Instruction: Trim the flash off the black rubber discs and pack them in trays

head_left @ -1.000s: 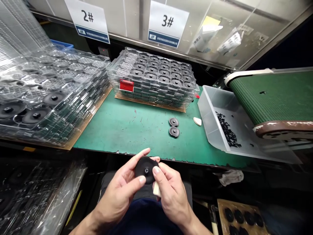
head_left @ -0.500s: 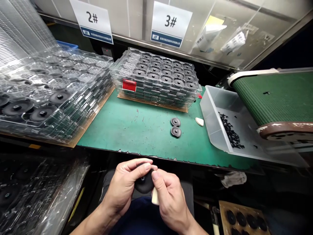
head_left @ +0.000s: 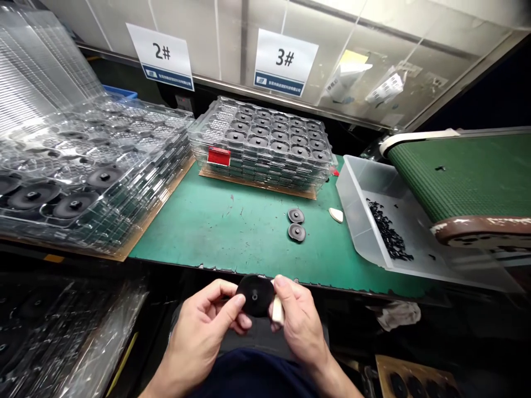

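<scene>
Black round disc (head_left: 255, 296) now fully exposed, off the green mat's (head_left: 199, 232) front edge; left hand (head_left: 199, 337) pinches it, right hand (head_left: 301, 326) grips a white wedge (head_left: 277, 309) against its rim.

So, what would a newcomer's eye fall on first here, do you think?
A black disc held between the left hand and the right hand comes first. Behind it, stacked clear trays of discs stand on the green mat, beside a clear bin of small black pieces.
</scene>
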`<state>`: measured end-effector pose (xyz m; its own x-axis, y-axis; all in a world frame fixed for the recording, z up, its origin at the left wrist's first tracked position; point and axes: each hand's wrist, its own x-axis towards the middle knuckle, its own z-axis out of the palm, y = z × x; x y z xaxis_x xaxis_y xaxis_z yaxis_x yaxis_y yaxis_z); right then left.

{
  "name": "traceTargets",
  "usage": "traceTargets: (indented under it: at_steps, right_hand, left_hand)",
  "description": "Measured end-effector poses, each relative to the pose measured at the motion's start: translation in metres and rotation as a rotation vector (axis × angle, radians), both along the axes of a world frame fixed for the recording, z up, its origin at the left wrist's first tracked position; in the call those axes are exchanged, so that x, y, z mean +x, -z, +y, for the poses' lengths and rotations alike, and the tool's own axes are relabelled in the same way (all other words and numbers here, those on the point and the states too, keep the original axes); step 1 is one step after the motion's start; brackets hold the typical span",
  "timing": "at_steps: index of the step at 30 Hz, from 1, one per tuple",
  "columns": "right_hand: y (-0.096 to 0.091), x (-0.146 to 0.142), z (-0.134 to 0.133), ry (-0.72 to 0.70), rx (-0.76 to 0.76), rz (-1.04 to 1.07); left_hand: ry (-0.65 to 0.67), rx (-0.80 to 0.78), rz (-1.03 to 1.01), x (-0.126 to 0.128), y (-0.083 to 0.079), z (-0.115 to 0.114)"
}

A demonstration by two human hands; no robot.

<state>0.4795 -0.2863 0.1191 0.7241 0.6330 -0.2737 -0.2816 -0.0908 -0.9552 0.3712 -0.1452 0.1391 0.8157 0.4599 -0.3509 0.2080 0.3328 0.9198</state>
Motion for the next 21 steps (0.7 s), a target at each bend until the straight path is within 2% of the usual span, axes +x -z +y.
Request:
traceTargets:
  at_steps: [4,5,7,9,14,17,21]
  right_hand:
    - [0.020,0.029,-0.005,0.105,-0.025,-0.018]
    - [0.025,0.038,-0.008,0.132,-0.041,-0.034]
    - [0.035,0.059,-0.015,0.184,-0.089,-0.079]
    - [0.047,0.083,-0.026,0.242,-0.155,-0.138]
    - [0.074,0.145,-0.061,0.388,-0.371,-0.351]
    - [0.085,0.169,-0.080,0.451,-0.509,-0.500]
    - [0.099,0.176,-0.088,0.482,-0.639,-0.653]
  left_hand:
    - [-0.277,0.682,-0.196,-0.011,-0.003,-0.009]
    - [-0.343,0.810,-0.229,-0.015,-0.003,-0.012]
    - [-0.411,0.954,-0.256,-0.024,-0.001,-0.017]
    - [-0.372,1.057,-0.299,-0.034,0.003,-0.016]
    - [-0.042,1.464,-0.459,-0.048,0.006,0.009]
    - [0.000,1.544,-0.493,-0.045,0.004,0.020]
    - [0.010,1.594,-0.534,-0.035,0.002,0.028]
